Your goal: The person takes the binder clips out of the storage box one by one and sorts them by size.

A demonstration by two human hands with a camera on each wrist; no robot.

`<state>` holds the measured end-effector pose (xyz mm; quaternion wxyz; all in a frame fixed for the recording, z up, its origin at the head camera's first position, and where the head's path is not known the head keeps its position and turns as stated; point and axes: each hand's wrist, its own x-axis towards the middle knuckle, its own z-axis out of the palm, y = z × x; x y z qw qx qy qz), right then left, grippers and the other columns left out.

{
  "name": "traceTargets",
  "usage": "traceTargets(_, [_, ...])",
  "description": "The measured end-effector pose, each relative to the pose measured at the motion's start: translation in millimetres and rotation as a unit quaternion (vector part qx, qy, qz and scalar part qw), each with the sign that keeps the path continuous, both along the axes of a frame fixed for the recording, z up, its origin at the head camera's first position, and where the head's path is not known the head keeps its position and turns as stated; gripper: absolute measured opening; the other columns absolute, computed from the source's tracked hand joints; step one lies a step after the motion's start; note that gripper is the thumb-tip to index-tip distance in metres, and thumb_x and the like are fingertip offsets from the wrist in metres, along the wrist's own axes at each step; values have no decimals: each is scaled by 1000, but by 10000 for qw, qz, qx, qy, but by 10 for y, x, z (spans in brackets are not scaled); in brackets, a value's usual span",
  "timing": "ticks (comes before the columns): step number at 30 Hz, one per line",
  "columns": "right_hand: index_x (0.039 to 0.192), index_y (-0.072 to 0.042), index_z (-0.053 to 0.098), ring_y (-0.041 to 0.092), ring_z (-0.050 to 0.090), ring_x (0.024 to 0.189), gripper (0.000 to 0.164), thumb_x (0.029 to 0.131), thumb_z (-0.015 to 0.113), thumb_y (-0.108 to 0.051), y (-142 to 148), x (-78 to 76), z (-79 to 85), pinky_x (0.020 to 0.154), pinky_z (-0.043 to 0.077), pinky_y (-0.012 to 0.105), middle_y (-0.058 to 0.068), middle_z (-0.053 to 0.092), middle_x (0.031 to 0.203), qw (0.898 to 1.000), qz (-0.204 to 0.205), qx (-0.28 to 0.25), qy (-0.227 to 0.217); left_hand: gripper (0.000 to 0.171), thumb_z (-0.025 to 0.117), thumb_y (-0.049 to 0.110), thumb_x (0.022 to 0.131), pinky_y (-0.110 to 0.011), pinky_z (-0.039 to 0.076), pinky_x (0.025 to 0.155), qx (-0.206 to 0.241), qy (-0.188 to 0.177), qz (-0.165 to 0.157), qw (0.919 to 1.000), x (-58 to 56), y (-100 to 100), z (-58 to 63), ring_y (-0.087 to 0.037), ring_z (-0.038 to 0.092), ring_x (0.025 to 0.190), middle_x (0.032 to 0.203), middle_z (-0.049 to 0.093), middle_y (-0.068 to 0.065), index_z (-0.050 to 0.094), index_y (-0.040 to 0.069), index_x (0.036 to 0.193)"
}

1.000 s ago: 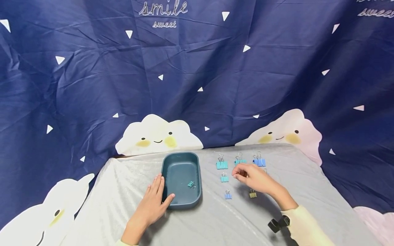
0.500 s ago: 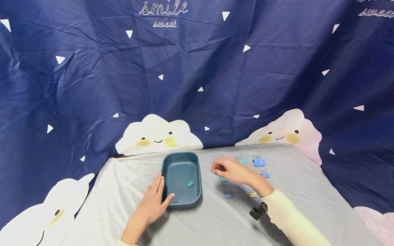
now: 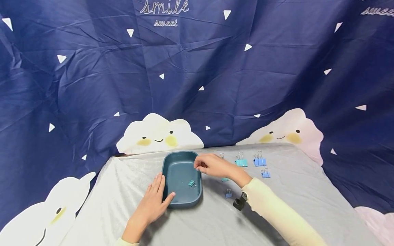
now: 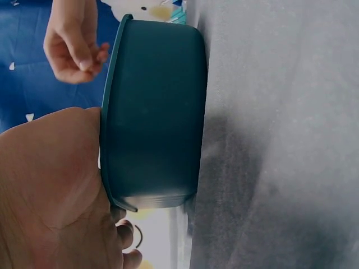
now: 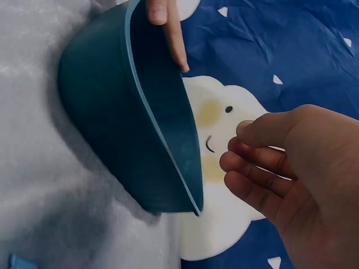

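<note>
A dark teal rectangular bowl (image 3: 181, 174) stands on the cloth, with one small teal binder clip (image 3: 191, 183) lying in it. My left hand (image 3: 151, 196) rests with straight fingers on the bowl's left rim, thumb over the near left corner. Over the right rim hangs my right hand (image 3: 212, 164), fingers curled and thumb against the index finger. In the right wrist view that hand (image 5: 305, 174) shows nothing between its fingertips; whether a small clip is hidden there I cannot see. A small teal clip (image 3: 225, 179) and a wire handle (image 3: 221, 155) are partly covered by the right hand.
Right of the bowl stand a turquoise binder clip (image 3: 241, 162), a large blue clip (image 3: 260, 161), a smaller blue clip (image 3: 266, 174) and a small blue clip (image 3: 228, 194). Grey cloth (image 3: 215, 222) covers the table. A dark blue curtain (image 3: 215, 68) hangs behind.
My right hand has moved left from above the clips to the bowl's right rim. Its sleeve now covers the spot where a yellow clip was visible. The left hand has stayed put.
</note>
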<state>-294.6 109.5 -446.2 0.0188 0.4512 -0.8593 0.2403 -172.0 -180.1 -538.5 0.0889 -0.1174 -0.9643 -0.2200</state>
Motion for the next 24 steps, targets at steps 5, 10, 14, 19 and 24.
traceTargets(5, [99,-18,73,3,58,82,8,102,70,-12,-204,-20,-15,77,52,23,-10,67,94,9994,201,264,-49,87,57,51,108,-72,25,125,-34,-116,49,9999,5,11,35,-47,24,162,176,22,-25,27,-7,165])
traceTargets(10, [97,-15,73,4,58,80,9,100,70,-8,-394,-21,-53,76,52,22,-8,65,91,9973,471,560,-92,87,57,51,108,-71,26,126,-45,-120,71,9999,5,15,43,-47,25,162,175,23,-25,28,-8,165])
traceTargets(14, [98,-13,74,4,57,79,7,100,71,-7,-522,4,-93,75,51,21,-7,65,91,9946,620,833,-79,88,55,54,108,-69,26,127,-114,-99,91,9998,6,12,23,-44,23,163,177,21,-23,26,-6,166])
traceTargets(19, [96,-14,74,5,58,81,6,98,74,-9,-642,27,-188,77,52,22,-6,67,92,9891,549,1362,118,89,52,56,109,-66,23,130,-177,-250,109,9995,-2,12,48,-41,18,165,178,18,-21,24,-5,167])
traceTargets(24, [97,-16,74,8,61,83,7,94,77,-10,-703,63,-322,78,54,24,-4,67,94,9821,338,1824,339,88,53,54,109,-67,22,130,-166,-340,84,9992,0,13,65,-41,18,165,178,18,-22,24,-5,167])
